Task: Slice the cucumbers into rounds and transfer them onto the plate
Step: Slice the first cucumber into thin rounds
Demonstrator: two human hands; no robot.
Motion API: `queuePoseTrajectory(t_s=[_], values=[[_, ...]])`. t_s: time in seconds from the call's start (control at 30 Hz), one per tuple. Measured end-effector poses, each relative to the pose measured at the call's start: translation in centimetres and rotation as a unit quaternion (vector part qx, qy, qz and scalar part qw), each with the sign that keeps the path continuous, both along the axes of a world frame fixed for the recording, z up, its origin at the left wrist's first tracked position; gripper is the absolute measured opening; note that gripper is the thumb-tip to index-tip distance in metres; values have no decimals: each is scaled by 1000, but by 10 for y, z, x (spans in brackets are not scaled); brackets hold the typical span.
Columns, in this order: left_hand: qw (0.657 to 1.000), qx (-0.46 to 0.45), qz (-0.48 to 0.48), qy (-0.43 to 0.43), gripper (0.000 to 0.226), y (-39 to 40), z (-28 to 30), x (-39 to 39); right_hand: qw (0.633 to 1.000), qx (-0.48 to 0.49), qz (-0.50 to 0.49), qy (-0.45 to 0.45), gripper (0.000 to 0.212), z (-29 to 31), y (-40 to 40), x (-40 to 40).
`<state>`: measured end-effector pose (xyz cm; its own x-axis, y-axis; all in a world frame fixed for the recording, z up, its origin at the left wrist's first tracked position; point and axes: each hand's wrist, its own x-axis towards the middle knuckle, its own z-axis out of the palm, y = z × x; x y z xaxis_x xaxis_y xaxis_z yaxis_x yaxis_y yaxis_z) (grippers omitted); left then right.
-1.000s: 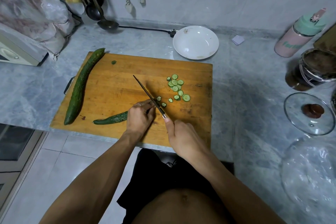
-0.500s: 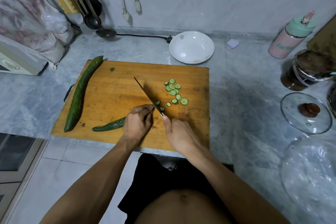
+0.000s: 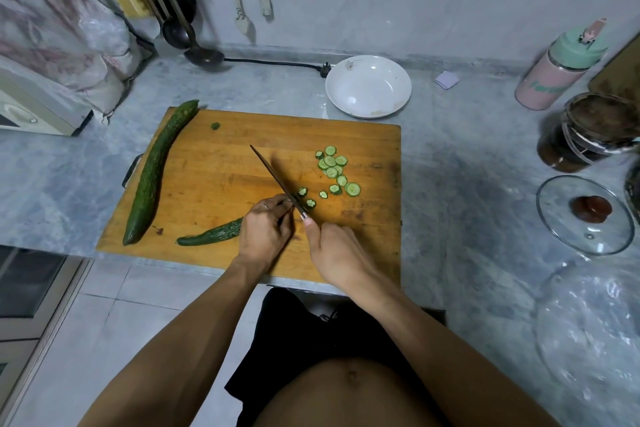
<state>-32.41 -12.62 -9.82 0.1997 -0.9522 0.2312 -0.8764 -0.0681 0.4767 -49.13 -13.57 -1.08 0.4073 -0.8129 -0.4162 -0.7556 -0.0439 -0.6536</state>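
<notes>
On the wooden cutting board (image 3: 214, 177) my left hand (image 3: 265, 230) presses down a partly cut cucumber (image 3: 211, 236), whose tail sticks out to the left. My right hand (image 3: 337, 255) grips the handle of a knife (image 3: 277, 180), with the blade down at the cucumber's cut end beside my left fingertips. Several cut rounds (image 3: 334, 170) lie to the right of the blade. A whole cucumber (image 3: 154, 166) rests along the board's left edge. The empty white plate (image 3: 369, 87) sits on the counter just behind the board.
A pink bottle (image 3: 557, 69), a dark jar (image 3: 588, 132) and a glass lid (image 3: 588, 215) stand at the right. A clear plastic bag (image 3: 588, 329) lies front right. Ladles (image 3: 194, 45) and a cord (image 3: 273, 62) occupy the back left. An appliance (image 3: 31, 107) sits far left.
The knife has kept chopping in place at the cucumber's cut end. My left hand has crept slightly left along the cucumber. The view has tilted a little, so everything sits lower in the frame.
</notes>
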Motion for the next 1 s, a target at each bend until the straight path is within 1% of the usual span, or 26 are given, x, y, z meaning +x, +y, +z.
queuePoseTrajectory(t_s=[0.17,0.33,0.63,0.9,1.0], values=[[999,-13,25,32,24,-1,1,1,1000,5,2,-4,57,-4,-3,-7],[999,-12,30,25,22,-1,4,2,1000,-11,23,8,54,3,6,-17],[999,-10,35,37,19,-1,4,2,999,9,32,6,53,6,10,-18],[1000,2,10,16,20,-2,2,5,1000,12,12,15,54,-1,1,3],[999,-11,-19,-35,19,1,5,12,1000,20,6,12,53,-3,0,3]])
